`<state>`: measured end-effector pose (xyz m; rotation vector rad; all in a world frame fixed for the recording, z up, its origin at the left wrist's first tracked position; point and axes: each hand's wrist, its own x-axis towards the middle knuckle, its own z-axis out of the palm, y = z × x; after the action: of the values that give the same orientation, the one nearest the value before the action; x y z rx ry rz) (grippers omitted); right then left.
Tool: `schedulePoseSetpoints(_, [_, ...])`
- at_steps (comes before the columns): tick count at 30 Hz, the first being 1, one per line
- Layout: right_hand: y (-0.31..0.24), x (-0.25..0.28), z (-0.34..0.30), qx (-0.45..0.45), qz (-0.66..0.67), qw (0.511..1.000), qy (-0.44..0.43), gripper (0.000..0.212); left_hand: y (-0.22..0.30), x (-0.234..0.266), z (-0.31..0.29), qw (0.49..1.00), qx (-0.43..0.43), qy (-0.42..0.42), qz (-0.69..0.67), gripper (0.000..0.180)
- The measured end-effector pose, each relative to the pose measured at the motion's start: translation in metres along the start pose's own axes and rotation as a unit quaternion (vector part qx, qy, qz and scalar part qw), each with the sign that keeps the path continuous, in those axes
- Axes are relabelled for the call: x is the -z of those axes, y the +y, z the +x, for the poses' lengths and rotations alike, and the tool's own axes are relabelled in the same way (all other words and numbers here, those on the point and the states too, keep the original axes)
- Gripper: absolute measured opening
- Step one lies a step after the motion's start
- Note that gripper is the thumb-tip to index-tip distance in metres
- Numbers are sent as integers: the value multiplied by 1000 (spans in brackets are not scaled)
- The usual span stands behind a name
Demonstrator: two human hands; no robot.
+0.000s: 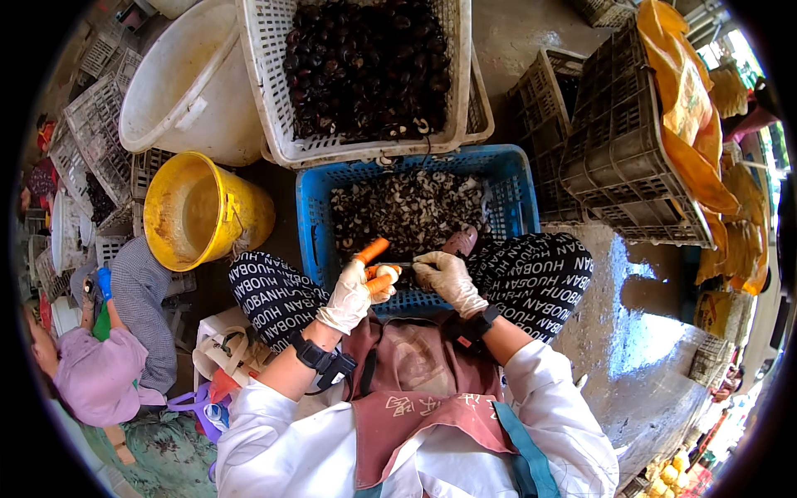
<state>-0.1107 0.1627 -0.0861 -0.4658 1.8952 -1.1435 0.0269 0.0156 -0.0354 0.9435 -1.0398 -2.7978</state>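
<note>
My left hand (pixel 349 297), in a white glove with orange finger covers, is closed with one finger lifted; anything in its grip is too small to make out. Close beside it, my right hand (pixel 451 280), also white-gloved, is closed on a thin dark tool (pixel 405 266) that points toward the left fingers. Both hands are above the near side of a blue crate (pixel 314 224) between my knees. Dark and white peelings (pixel 398 207) cover its bottom. Beyond stands a white crate (pixel 264 79) of dark round water chestnuts (pixel 365 66).
A yellow bucket (pixel 245 207) and a big whitish tub (pixel 224 95) stand left. Dark crates (pixel 614 124) are stacked on the right, with orange sacking (pixel 685 108) over them. Another person (pixel 100 365) sits at the left; wet floor (pixel 631 340) shines at the right.
</note>
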Motion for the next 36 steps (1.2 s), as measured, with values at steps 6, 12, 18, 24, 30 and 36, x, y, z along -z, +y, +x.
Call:
schedulePoseSetpoints(6, [5, -3, 2, -11, 153, 986, 72, 19, 4, 14, 2, 988, 74, 2, -137, 32])
schedulePoseSetpoints(12, [-12, -12, -12, 54, 199, 973, 100, 22, -11, 23, 14, 971, 66, 23, -228, 40])
schedulePoseSetpoints(18, [-28, -5, -18, 258, -45, 958, 118, 20, -11, 19, 9, 957, 98, 21, -274, 42])
schedulePoseSetpoints(24, [-7, -9, -10, 153, 118, 978, 74, 21, 4, 8, 3, 965, 138, 84, -207, 29])
schedulePoseSetpoints(30, [-6, 1, -6, 66, 118, 988, 79, 20, -8, 23, 8, 966, 140, 22, -216, 34])
schedulePoseSetpoints(36, [-4, -3, -1, 50, 111, 991, 63, 20, -3, 26, 9, 981, 133, -21, -141, 39])
